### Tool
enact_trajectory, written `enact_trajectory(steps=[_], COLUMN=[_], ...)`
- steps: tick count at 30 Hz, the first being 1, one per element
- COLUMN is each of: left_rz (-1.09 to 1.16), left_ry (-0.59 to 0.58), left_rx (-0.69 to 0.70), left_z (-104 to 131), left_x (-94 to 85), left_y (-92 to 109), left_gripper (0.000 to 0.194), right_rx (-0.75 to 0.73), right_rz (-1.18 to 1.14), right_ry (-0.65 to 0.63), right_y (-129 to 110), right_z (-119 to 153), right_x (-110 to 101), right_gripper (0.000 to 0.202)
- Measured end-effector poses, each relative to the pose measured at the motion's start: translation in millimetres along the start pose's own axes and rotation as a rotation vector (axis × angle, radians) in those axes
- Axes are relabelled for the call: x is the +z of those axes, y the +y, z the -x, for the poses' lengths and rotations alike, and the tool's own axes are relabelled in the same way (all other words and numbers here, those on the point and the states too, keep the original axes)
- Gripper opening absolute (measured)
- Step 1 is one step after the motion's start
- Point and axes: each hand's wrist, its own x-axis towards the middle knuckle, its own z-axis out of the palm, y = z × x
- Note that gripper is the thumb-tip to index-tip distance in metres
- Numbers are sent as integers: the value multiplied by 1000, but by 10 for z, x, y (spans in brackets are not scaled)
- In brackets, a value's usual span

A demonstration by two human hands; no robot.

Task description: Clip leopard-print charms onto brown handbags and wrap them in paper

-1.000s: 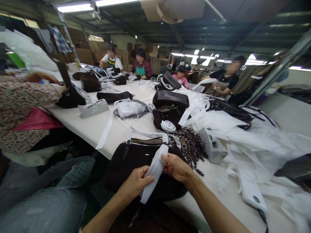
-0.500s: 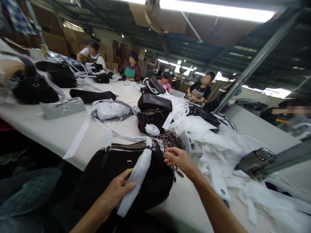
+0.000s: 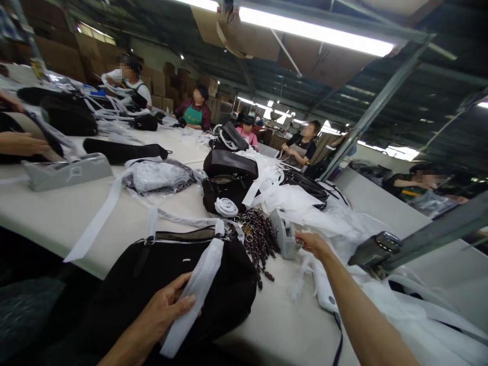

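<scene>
A dark handbag (image 3: 160, 274) with a zip top lies at the table's near edge. My left hand (image 3: 168, 305) is closed around its strap (image 3: 198, 290), which is wrapped in white paper, with the thumb on top. Farther right, my right hand (image 3: 316, 245) has its fingers pinched together at the near right end of a grey tape dispenser (image 3: 284, 235). Whatever lies between those fingertips is too small to make out. Between bag and dispenser is a pile of dark braided tassels with metal rings (image 3: 259, 236).
Behind the bag are stacked dark bags (image 3: 229, 168), a white roll (image 3: 226, 207) and a plastic-wrapped bundle (image 3: 160, 177). Another grey dispenser (image 3: 68, 172) stands left, near a co-worker's hands (image 3: 23, 144). White wrapping sheets (image 3: 343, 223) and a dark container (image 3: 375, 249) lie right. Several people work farther back.
My right hand has moved right, from the bag's upper right corner to the grey dispenser. My left hand stays on the wrapped strap. The camera view has shifted to the right.
</scene>
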Motion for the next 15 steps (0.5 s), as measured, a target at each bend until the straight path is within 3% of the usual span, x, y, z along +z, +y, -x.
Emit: enact_trajectory(steps=[5,10,15], left_rz=[-4,-18,-11], left_ry=[-3,7,-19], left_rx=[4,22,-21], left_z=[-9,-7,-2], left_x=[9,8,2], left_y=[-11,-8,25], left_gripper=[86,85,86], right_rx=[-19,-58,-32], right_rz=[-51,-149,-185], right_ry=[64,138,21], right_y=[19,43,287], right_z=[-53,43,281], right_x=[63,-86,-93], right_gripper=[18,18,23])
